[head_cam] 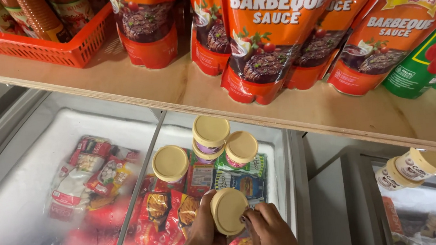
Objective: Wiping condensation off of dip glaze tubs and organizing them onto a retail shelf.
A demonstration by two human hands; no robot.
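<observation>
A round tub with a cream lid (228,210) sits low in the open freezer (284,186), above frozen packets (168,214). Both hands close on it: the left hand (205,229) wraps its side, the right hand (267,231) pinches the lid's edge. Keeping it level would be best, setting it beside the three other tubs (211,139).
</observation>
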